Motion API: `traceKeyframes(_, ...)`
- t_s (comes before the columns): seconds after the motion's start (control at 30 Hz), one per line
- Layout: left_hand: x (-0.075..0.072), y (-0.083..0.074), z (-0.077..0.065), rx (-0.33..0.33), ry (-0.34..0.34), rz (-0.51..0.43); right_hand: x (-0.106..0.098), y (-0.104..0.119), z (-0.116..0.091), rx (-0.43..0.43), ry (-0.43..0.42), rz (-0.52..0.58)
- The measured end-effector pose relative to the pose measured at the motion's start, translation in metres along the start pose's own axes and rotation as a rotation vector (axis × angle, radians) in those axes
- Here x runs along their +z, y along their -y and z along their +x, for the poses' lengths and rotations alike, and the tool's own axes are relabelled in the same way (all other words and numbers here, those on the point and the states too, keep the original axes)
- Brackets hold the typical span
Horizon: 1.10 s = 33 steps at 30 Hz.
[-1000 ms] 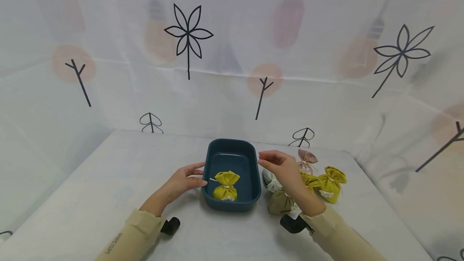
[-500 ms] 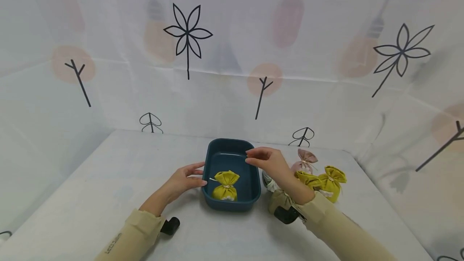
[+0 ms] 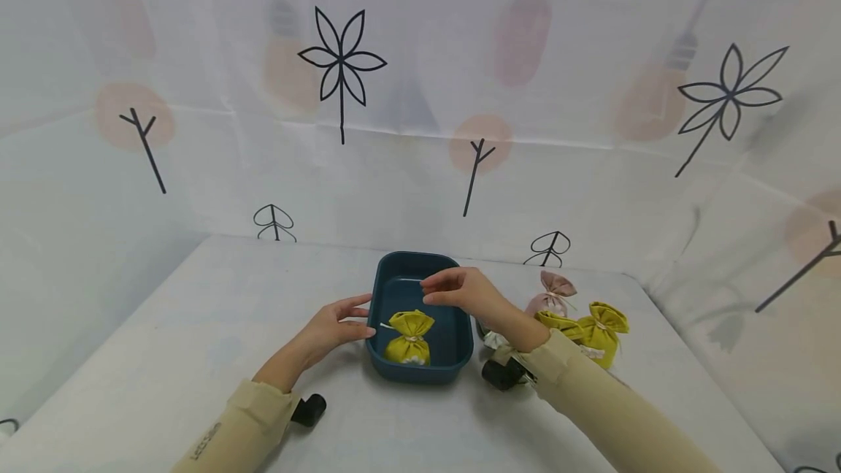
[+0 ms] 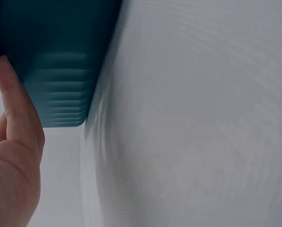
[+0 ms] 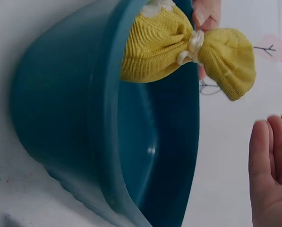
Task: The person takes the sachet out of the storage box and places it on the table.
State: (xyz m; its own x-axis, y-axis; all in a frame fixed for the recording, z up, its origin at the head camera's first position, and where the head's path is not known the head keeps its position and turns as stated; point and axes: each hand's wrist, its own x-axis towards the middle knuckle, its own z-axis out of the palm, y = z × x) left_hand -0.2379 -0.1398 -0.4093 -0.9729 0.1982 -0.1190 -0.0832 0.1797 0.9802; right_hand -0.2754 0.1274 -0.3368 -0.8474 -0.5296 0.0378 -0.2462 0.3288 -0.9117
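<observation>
A dark teal plastic box [image 3: 420, 374] stands on the table, with a yellow cloth pouch [image 3: 409, 338] inside near its front left. A pale cord ties the pouch's neck in the right wrist view. My left hand [image 3: 328, 325] holds the box's left side, thumb tip at the rim and fingers along the outer wall [image 4: 60, 90]. Over the box's right half is my right hand [image 3: 466, 294], loosely bent and holding nothing, behind and right of the yellow pouch. Its fingers [image 5: 261, 151] look nearly straight in the right wrist view.
Right of the box sit a pink pouch [image 3: 553, 294], a yellow pouch [image 3: 603, 331] and another yellow pouch [image 3: 561, 323] beside it. A pale pouch [image 3: 493, 339] is partly hidden by my right forearm. Printed cloth [image 3: 407, 195] hangs behind the table.
My right hand has moved left from the box's right rim to over its inside, and the right forearm now covers more of the pouches. Left hand, box and yellow pouch inside stay put.
</observation>
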Motion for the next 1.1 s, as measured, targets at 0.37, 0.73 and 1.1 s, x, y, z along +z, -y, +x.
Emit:
traceKeyframes(0.37,-0.001,0.002,0.002,-0.010,0.001,0.010,0.003,-0.004,0.017,0.022,0.213,0.065)
traceKeyframes(0.73,-0.002,0.001,0.001,-0.018,-0.006,0.009,0.011,-0.002,0.021,0.039,0.381,-0.008)
traceKeyframes(1.1,-0.001,0.000,0.001,-0.019,-0.007,0.000,0.015,-0.001,0.020,0.040,0.286,-0.059)
